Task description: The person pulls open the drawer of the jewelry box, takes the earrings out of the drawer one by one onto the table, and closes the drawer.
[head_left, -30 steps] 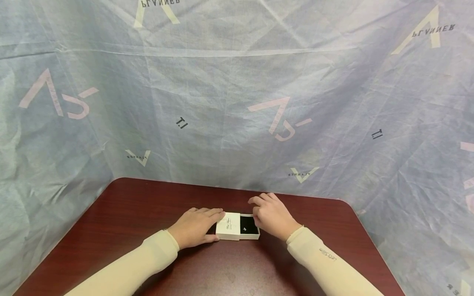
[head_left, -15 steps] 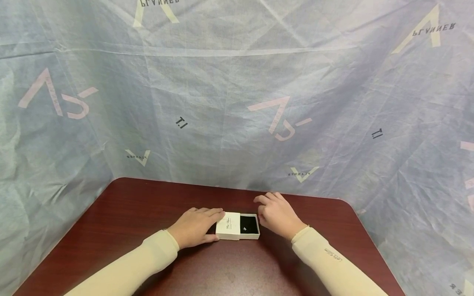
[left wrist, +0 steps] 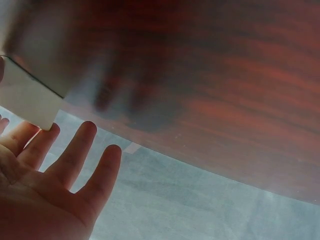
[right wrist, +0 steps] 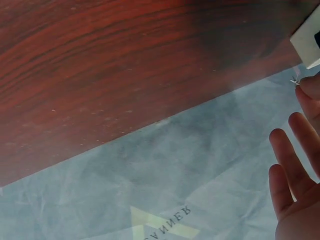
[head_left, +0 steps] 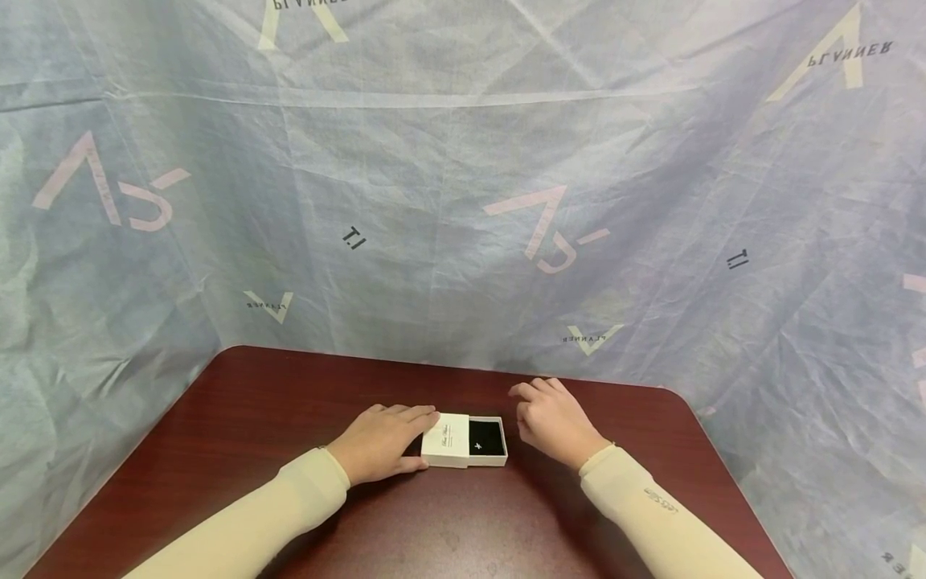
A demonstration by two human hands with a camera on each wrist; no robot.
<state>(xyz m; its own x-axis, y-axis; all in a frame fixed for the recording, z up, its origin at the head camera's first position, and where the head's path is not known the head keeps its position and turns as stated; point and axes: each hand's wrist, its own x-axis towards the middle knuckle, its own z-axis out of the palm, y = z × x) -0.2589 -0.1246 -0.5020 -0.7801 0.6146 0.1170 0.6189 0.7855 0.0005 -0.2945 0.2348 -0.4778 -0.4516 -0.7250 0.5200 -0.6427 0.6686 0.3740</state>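
A small white slide-out jewelry box lies on the table in the head view. Its inner tray is drawn partway out to the right and has a black lining. One tiny silvery star-shaped earring shows on that lining. My left hand holds the box's sleeve by its left end, thumb at the near corner, fingertips at the far corner. Just right of the tray is my right hand. Its thumb and index finger pinch a tiny silvery spiky earring, visible in the right wrist view.
The dark red wooden table has rounded far corners. A grey-blue printed cloth hangs behind it and along both sides.
My right hand has moved from over the tray's right edge to the right, away from the box. The left hand and the box have stayed in place.
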